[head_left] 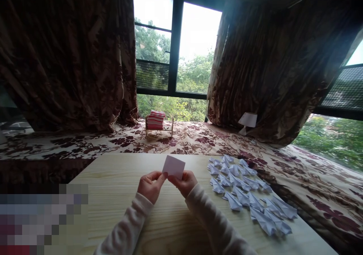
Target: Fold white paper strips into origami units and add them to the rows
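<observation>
Above the pale wooden table (113, 179), a small white square of paper (174, 166) is held up between both hands. My left hand (150, 187) pinches its lower left corner with thumb and fingers. Along the lower right edge, my right hand (185, 182) grips it, thumb on the near face and fingers behind. Whether the paper is a single sheet or folded in layers I cannot tell. Several folded white paper pieces (241, 194), with pointed ends, lie spread on the table to the right of my right hand.
Beyond the table is a ledge covered in floral cloth (190, 139). On it stand a small rack (172, 128) with folded red-and-white cloths (155, 120) and a white lamp (248, 120). Dark patterned curtains (249, 66) flank the window. The lower left corner is blurred out.
</observation>
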Motion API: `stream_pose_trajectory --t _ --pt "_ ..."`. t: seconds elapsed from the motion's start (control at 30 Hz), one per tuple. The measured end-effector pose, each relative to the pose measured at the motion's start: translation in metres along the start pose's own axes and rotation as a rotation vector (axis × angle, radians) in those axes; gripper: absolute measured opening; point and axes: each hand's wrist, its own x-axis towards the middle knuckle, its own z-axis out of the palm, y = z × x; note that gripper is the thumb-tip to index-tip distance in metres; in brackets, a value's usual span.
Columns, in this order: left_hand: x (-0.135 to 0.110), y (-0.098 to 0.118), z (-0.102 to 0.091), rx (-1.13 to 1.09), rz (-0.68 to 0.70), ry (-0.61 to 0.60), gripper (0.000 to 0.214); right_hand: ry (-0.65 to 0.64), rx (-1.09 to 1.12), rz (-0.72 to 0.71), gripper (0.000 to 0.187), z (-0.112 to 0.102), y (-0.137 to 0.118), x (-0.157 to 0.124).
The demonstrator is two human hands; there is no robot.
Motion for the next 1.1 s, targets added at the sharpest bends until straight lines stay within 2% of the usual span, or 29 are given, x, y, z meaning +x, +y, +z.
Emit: stream_pose_trajectory --t 0.17,0.27,0.43,0.5,0.57,0.63,0.77,0.83,0.97,1.1 --pt "0.001 -0.003 0.001 0.0 -0.075 0.051 0.023 0.002 -0.029 0.018 0.025 0.003 0.005 0.001" --pt "0.007 -0.002 -0.005 0.007 -0.102 0.141 0.024 0.025 -0.064 0.036 0.026 -0.002 0.008 0.004" --pt "0.024 0.003 -0.04 -0.002 -0.146 0.338 0.023 0.161 -0.128 0.043 0.026 -0.042 0.005 0.013" --pt "0.026 0.004 -0.044 -0.024 -0.153 0.366 0.022 0.208 -0.124 0.038 0.029 -0.053 0.002 0.015" --pt "0.023 0.004 -0.035 -0.047 -0.152 0.293 0.022 0.192 -0.106 0.038 0.034 -0.051 0.0 0.016" --pt "0.016 0.002 -0.019 -0.067 -0.139 0.19 0.023 0.15 -0.086 0.037 0.039 -0.039 -0.001 0.015" --pt "0.001 -0.001 0.002 -0.101 -0.146 -0.029 0.023 0.036 0.01 0.018 0.033 -0.018 0.001 0.009" --pt "-0.001 -0.003 0.002 -0.118 -0.164 -0.105 0.025 -0.01 0.062 0.013 0.029 -0.017 0.002 0.007" --pt "0.0 -0.006 -0.003 -0.151 -0.222 -0.181 0.031 -0.036 0.105 0.013 0.026 -0.022 0.003 0.004" --pt "0.0 -0.004 -0.004 -0.226 -0.328 -0.255 0.029 -0.116 0.164 0.018 0.021 -0.024 0.002 0.001"
